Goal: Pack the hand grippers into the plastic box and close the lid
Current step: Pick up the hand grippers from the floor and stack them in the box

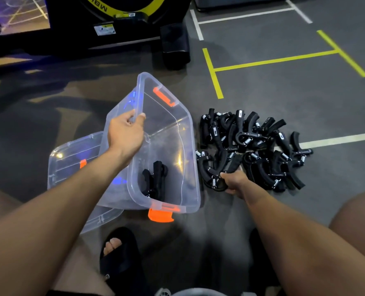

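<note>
Left hand (125,133) grips the tilted plastic box (177,146) at frame centre, few grippers inside; right hand (233,182) clutches one from the pile (254,146); lid (70,159) off.

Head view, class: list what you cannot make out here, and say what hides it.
- Gripper count in the pile: they overlap, black on black.
- Right hand grip: fingers hidden by its own back.
- Lid: partly covered by the tilted box and left arm.
- Label on the machine: too small to read.
</note>
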